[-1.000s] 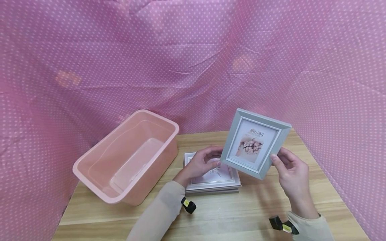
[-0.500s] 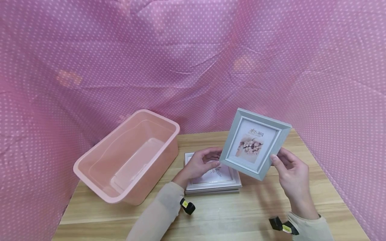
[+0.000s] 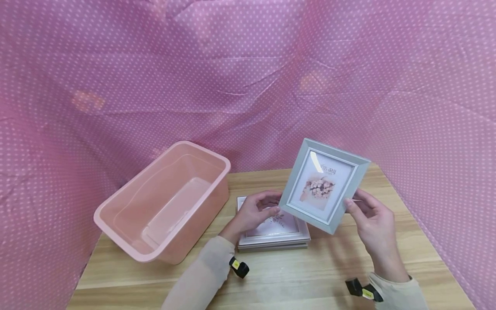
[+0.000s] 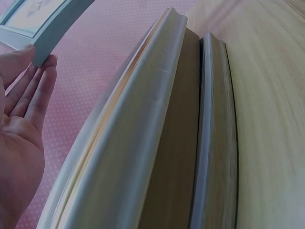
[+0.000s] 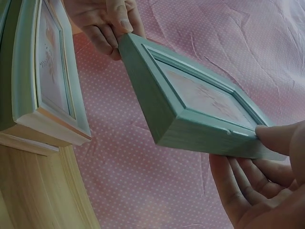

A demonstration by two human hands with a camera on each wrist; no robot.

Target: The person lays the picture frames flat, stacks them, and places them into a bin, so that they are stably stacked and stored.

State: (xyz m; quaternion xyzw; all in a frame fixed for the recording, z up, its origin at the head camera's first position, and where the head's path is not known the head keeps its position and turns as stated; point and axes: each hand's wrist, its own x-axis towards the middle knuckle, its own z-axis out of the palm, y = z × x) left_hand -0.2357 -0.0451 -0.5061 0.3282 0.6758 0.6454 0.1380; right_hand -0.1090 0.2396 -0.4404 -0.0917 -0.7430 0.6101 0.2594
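A grey-green picture frame (image 3: 288, 189) is held up, tilted, above the right part of the table, its flower print facing me. My right hand (image 3: 377, 224) grips its right edge, thumb on the front and fingers behind. At the lower left corner, my left hand (image 3: 252, 213) pinches the same frame between thumb and fingers. Beneath that hand lies a white picture frame (image 3: 279, 239) with a leaf print, stacked on another frame (image 4: 221, 119). In the right wrist view, both hands hold opposite ends of the raised frame (image 5: 190, 129).
A deep pink plastic bin (image 3: 205, 219) stands on the left of the wooden table (image 3: 294, 280), with nothing visible inside. Pink polka-dot cloth (image 3: 248, 86) hangs behind and along both sides of the table.
The grey-green picture frame has shifted slightly left and turned a little, and a bright reflection now shows on its glass. Both hands have moved slightly left with it.
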